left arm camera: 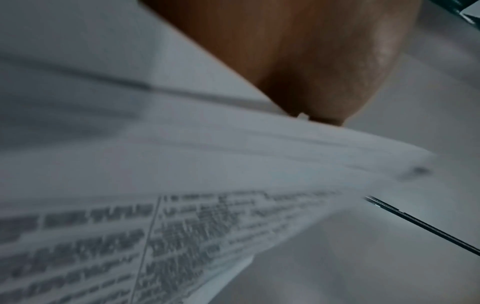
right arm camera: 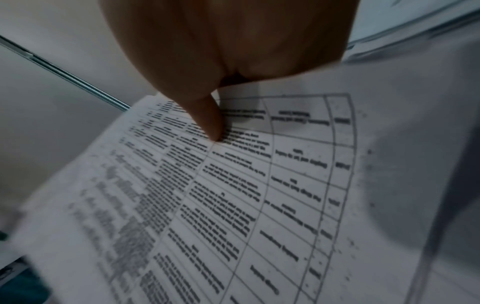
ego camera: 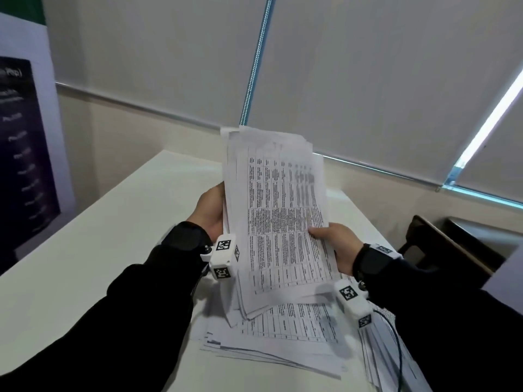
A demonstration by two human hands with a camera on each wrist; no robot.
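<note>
Head view: both hands, left (ego camera: 210,206) and right (ego camera: 336,244), pinch the paper stack (ego camera: 280,219) by its side edges above the counter (ego camera: 113,222). Sheets look light, floppy, slippery; hold both edges firmly.

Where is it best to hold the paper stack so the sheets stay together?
Its long edges near the middle, one hand from each side, as the left hand and right hand do. The stack is tilted and ragged-edged, so a one-sided grip might let sheets fan.
</note>
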